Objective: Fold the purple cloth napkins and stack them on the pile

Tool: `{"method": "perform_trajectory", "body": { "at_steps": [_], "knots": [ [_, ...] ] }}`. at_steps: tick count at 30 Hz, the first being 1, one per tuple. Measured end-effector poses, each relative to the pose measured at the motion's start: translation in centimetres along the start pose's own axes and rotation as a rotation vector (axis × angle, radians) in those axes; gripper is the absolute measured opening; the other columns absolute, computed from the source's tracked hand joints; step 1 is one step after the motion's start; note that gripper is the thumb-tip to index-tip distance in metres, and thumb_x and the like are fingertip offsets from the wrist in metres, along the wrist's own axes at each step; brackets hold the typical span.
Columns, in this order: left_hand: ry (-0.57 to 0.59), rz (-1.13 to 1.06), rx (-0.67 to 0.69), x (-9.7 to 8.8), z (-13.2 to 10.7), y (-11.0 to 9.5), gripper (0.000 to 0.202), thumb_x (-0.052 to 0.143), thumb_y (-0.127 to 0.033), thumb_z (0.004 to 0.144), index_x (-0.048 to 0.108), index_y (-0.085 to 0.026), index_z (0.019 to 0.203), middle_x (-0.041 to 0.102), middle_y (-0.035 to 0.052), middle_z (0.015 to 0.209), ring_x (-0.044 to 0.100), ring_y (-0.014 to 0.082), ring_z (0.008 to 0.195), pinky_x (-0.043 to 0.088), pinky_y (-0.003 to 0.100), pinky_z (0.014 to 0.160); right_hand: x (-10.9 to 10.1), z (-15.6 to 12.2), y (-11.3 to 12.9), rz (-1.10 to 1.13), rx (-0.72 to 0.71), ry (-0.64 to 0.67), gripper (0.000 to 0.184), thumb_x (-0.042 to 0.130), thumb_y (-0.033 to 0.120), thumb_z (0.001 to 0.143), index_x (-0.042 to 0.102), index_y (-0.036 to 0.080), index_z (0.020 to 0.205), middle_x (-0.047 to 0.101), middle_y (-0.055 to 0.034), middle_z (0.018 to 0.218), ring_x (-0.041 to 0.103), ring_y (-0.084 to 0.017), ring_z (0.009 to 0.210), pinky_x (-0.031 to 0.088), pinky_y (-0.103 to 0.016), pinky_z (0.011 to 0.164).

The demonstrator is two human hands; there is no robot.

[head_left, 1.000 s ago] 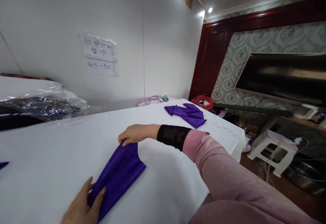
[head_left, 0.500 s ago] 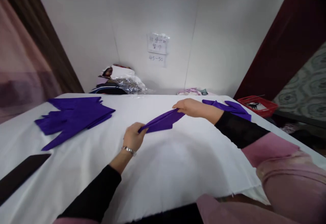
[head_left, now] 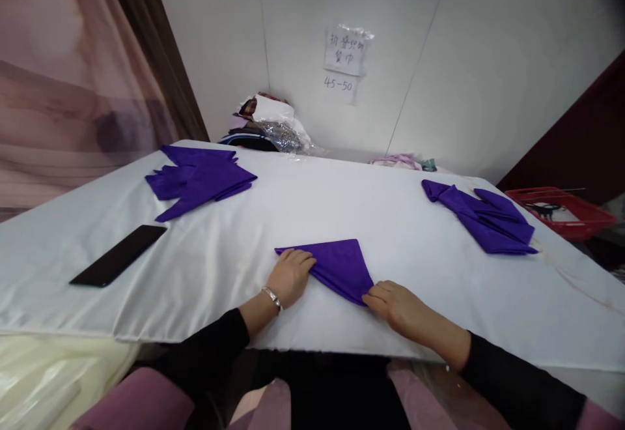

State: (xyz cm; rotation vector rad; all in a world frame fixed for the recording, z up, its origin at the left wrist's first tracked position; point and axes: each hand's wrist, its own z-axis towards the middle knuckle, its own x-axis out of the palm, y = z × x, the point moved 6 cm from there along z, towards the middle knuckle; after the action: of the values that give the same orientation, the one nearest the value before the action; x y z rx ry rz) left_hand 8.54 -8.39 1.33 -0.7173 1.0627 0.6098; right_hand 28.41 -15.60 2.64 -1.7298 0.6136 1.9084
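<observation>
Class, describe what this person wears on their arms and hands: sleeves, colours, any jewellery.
Bare hands, no gloves. The left hand has a thin silver bracelet at its wrist; the right hand shows none. Close-fitting black sleeves cover both forearms, with mauve-pink fabric further up.

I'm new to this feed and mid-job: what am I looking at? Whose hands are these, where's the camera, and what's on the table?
There is no machine here. These are a person's two bare hands, filmed by one camera on their head that looks forward and down. The left hand lies flat on a folded purple cloth on the white table. The right hand touches the cloth's near corner; I cannot tell whether it is pinching. A left pile and a right pile of purple cloths lie farther back, with a phone at the left.
</observation>
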Motion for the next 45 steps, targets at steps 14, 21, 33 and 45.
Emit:
{"method": "perform_trajectory", "body": {
  "at_steps": [14, 21, 33, 45],
  "knots": [
    [0.004, -0.397, -0.055, 2.4, -0.8, -8.3, 0.022, 0.065, -0.025, 0.076, 0.066, -0.019, 0.098, 0.064, 0.0075, 0.107, 0.054, 0.0236, 0.104, 0.042, 0.043, 0.095, -3.8, -0.5, 0.1, 0.087, -0.091, 0.008, 0.049, 0.042, 0.000, 0.081, 0.053, 0.019, 0.125, 0.065, -0.0087, 0.099, 0.060, -0.019, 0.087, 0.052, -0.036, 0.077],
    [-0.045, -0.349, -0.227, 2.3, -1.2, -8.3, 0.021, 0.060, -0.035, 0.079, 0.064, -0.017, 0.069, 0.062, 0.0078, 0.083, 0.053, 0.0228, 0.083, 0.043, 0.041, 0.078, -6.3, 4.6, -1.4, 0.171, -0.193, -0.066, 0.040, 0.037, 0.005, 0.088, 0.057, 0.019, 0.120, 0.065, -0.0098, 0.103, 0.059, -0.018, 0.094, 0.052, -0.036, 0.079],
    [-0.144, -1.372, -0.708, 3.0, -3.9, -5.8, 0.079, 0.065, -0.035, 0.074, 0.023, -0.019, 0.139, 0.067, 0.0055, 0.098, 0.062, 0.0180, 0.080, 0.047, 0.034, 0.075, -5.8, 15.7, 0.1, 0.543, -0.338, 0.035, 0.038, 0.045, 0.005, 0.083, 0.061, 0.019, 0.115, 0.063, -0.0067, 0.109, 0.057, -0.015, 0.101, 0.046, -0.033, 0.089],
    [-0.213, -1.902, -0.957, 2.2, -4.9, -4.5, 0.041, 0.074, -0.026, 0.064, 0.059, -0.016, 0.100, 0.066, 0.0059, 0.094, 0.061, 0.0168, 0.084, 0.042, 0.032, 0.081, 0.6, 20.8, -0.3, 0.874, -0.142, 0.152, 0.053, 0.056, 0.001, 0.068, 0.062, 0.019, 0.118, 0.062, -0.0045, 0.105, 0.058, -0.015, 0.094, 0.045, -0.031, 0.088]
  ]
}}
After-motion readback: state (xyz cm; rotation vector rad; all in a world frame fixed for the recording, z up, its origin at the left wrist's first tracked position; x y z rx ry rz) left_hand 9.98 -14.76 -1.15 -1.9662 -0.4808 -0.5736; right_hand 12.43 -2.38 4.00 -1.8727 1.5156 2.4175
